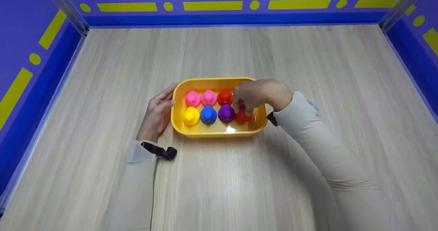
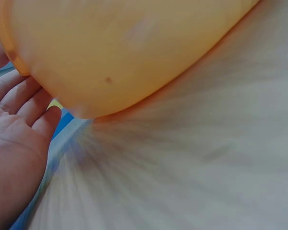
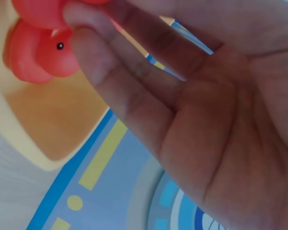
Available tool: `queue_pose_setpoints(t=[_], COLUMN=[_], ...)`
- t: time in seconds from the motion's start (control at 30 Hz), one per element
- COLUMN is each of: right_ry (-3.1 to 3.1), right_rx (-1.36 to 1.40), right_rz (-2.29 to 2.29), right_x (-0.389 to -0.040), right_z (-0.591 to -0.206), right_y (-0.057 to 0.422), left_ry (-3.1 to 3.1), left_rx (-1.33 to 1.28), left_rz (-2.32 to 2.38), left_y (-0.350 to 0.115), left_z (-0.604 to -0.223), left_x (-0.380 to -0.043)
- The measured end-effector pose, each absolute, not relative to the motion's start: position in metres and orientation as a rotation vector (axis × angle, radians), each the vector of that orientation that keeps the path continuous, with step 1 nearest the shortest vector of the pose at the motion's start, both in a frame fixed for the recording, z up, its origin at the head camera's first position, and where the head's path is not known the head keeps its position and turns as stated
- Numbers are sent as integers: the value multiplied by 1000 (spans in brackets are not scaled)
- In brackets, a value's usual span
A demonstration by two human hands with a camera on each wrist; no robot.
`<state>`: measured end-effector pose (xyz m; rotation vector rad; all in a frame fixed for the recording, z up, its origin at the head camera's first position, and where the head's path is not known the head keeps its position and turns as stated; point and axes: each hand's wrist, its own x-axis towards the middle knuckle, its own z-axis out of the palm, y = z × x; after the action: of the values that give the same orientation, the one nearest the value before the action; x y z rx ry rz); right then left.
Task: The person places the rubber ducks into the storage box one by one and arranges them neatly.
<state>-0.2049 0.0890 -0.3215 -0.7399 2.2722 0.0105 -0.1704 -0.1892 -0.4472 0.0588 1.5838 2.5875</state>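
A yellow plastic tub (image 1: 219, 134) holds several toy ducks in two rows. Two pink ducks (image 1: 192, 98) and a red duck (image 1: 224, 97) form the far row. Nearer stand a yellow duck (image 1: 191, 116), a blue duck (image 1: 208, 115), a purple duck (image 1: 226, 113) and another red duck (image 1: 243, 117). My right hand (image 1: 261, 92) reaches over the right rim, its fingertips pinching a red duck (image 3: 38, 9); a red duck (image 3: 53, 55) with a visible eye sits beside it. My left hand (image 1: 158, 113) rests with extended fingers against the tub's left outer side.
A light wood-grain table (image 1: 219, 183) lies under the tub. Blue-purple walls (image 1: 219, 18) with yellow stripes and dots stand along its back and sides. A black wrist camera (image 1: 167, 153) is strapped over the left sleeve.
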Motion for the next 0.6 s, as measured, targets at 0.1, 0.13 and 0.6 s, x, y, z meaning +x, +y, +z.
queue_pose_setpoints(t=[0.1, 0.13, 0.6], right_ry=[2266, 2264, 2247], right_rx=[-730, -732, -649], right_rz=[12, 11, -16], right_x=[-206, -206, -211], right_z=[-323, -323, -329], right_y=[88, 87, 88], left_ry=[1587, 1588, 1578], left_rx=[56, 54, 37], left_rz=[2589, 2590, 2605], left_y=[-189, -189, -188], left_z=[-447, -447, -448], left_x=[-171, -171, -171])
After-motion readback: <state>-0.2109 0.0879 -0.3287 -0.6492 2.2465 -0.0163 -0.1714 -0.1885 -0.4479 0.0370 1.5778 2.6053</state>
